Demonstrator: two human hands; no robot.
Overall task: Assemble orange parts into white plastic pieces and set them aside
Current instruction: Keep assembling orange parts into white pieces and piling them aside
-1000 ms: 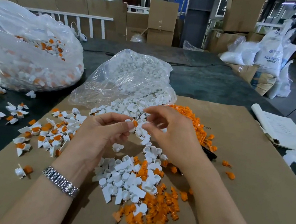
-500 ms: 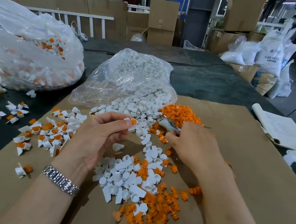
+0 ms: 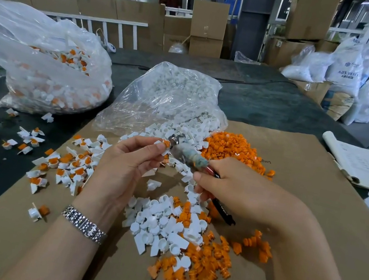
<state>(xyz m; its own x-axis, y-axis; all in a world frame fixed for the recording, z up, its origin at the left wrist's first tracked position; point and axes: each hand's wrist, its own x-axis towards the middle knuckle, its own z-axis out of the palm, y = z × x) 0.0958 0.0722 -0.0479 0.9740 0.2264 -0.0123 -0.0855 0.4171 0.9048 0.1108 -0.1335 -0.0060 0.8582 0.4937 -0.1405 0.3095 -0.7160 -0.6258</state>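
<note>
here the brown cardboard sheet (image 3: 301,206) covers the table, with a clear bag of white pieces (image 3: 168,98) spilling onto its far edge and a heap of orange parts (image 3: 232,150) just beside it. the left hand (image 3: 125,169) pinches a white piece with an orange part (image 3: 164,144) between thumb and fingertips. the right hand (image 3: 238,192) grips a taped-handle tool (image 3: 186,154), its metal tip touching that piece.

Materials and finishes noted
Matt brown cardboard sheet (image 3: 289,205); glossy clear plastic bag (image 3: 168,98); shiny metal watch band (image 3: 84,224); smooth plastic orange parts (image 3: 230,147)
</note>
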